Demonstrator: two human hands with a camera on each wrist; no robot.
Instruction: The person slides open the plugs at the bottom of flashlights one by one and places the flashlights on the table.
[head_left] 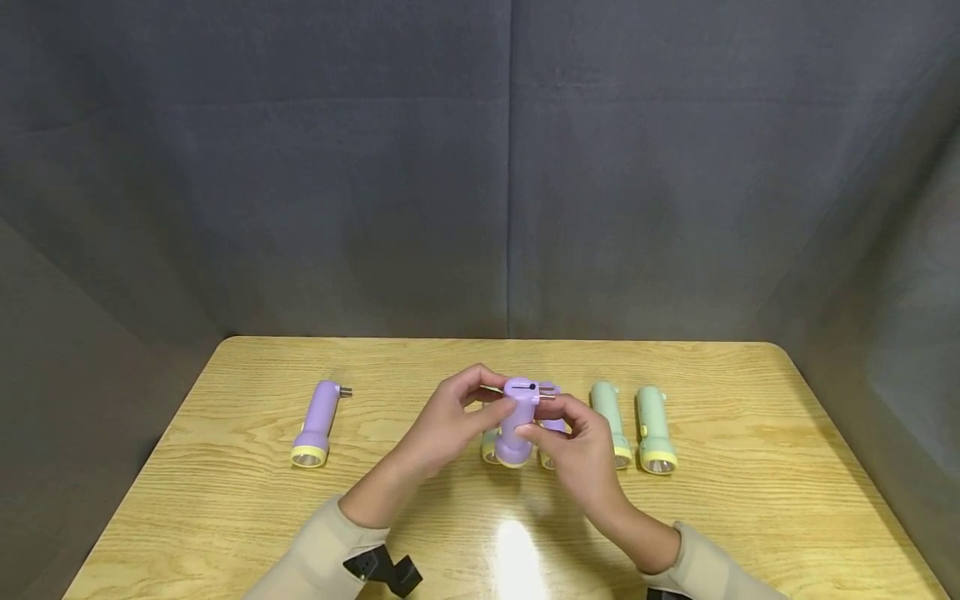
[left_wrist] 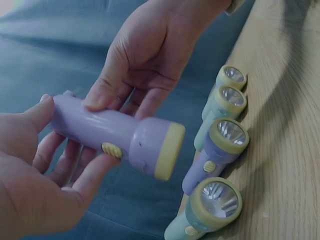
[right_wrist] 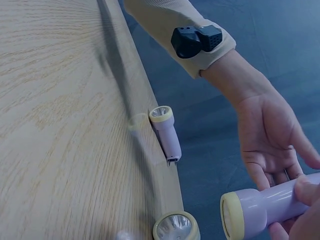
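Note:
A purple flashlight [head_left: 516, 433] with a yellow lens ring is held above the table, lens end toward the person. Two metal plug prongs stick out rightward from its tail, beside a dark slot. My left hand [head_left: 455, 421] grips the tail end between thumb and fingers. Lower on the barrel, my right hand [head_left: 583, 450] pinches it with thumb and fingers. In the left wrist view, the yellow switch [left_wrist: 111, 150] on the barrel faces a fingertip of the left hand. Partly hidden behind the hands are a green flashlight [head_left: 489, 447] and another purple flashlight [head_left: 553, 423].
On the wooden table [head_left: 247, 533], a purple flashlight [head_left: 320, 419] with prongs out lies at the left. Two green flashlights, one nearer [head_left: 609, 408] and one farther right [head_left: 654, 425], lie beside the right hand. A dark curtain [head_left: 360, 208] surrounds the table's back and sides.

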